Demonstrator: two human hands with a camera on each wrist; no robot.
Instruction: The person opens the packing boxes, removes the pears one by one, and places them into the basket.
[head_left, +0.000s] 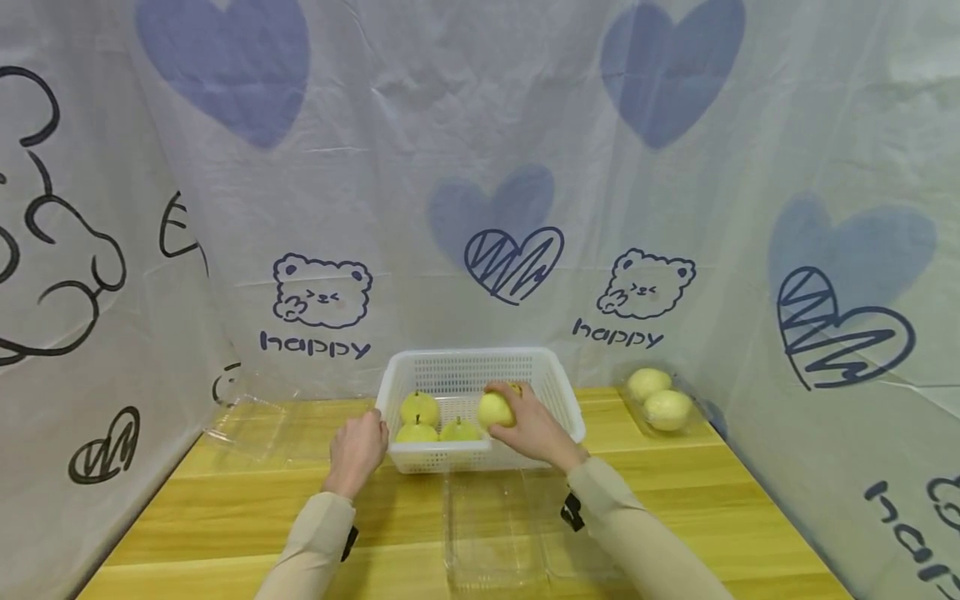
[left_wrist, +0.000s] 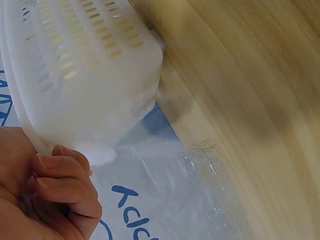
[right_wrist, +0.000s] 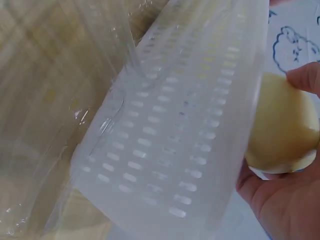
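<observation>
A white perforated plastic basket (head_left: 427, 460) stands on the table with several yellow-green pears (head_left: 420, 408) inside. My left hand (head_left: 357, 450) grips the basket's left rim; in the left wrist view the curled fingers (left_wrist: 67, 175) hold its edge. With the thumb and fingers of my right hand (head_left: 538, 427) I hold one pear (head_left: 493, 412) over the right half of the basket. The right wrist view shows this pear (right_wrist: 281, 125) just beyond the basket rim, with the palm below it. Another pear is partly hidden behind the right hand.
In front of the basket lies a clear plastic clamshell box (head_left: 495, 533), its lid spread to the right. Another clear box (head_left: 660, 400) at the back right holds two yellow fruits. More clear packaging (head_left: 251, 425) lies back left. Printed cloth (head_left: 450, 125) surrounds the wooden table.
</observation>
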